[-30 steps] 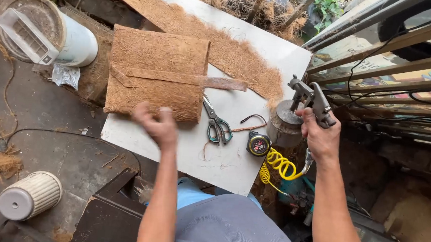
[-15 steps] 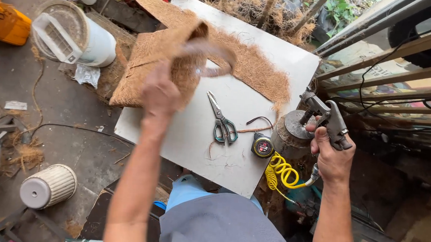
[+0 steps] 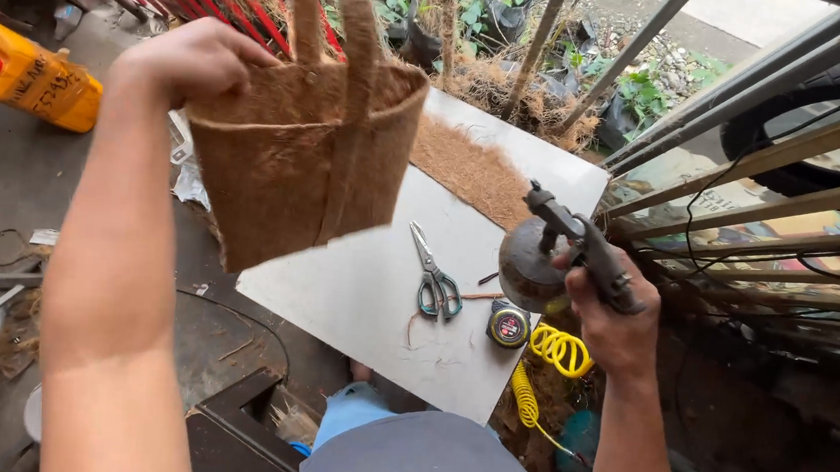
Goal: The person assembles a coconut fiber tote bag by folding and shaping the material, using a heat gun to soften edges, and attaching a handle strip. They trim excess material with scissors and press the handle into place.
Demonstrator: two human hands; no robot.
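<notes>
My left hand [image 3: 193, 57] grips the rim of a brown coconut-fibre pot [image 3: 293, 160] and holds it up in the air, above the left side of a white board [image 3: 387, 292]. A fibre strap rises from the pot's front. My right hand [image 3: 614, 321] is closed on the handle of a grey pneumatic gun [image 3: 571, 236] with a round dark cup, held over the board's right edge. A coiled yellow air hose [image 3: 543, 370] hangs below it.
Green-handled scissors [image 3: 432, 276] and a round tape measure [image 3: 509, 326] lie on the board. A strip of coconut-fibre mat [image 3: 468, 171] lies at its far side. A yellow jerrycan [image 3: 26, 81] stands far left. Metal railings [image 3: 765, 160] run on the right.
My left hand has lifted the fibre piece off the board and raised it high as a pot shape. The right hand has brought the gun inward over the board's edge.
</notes>
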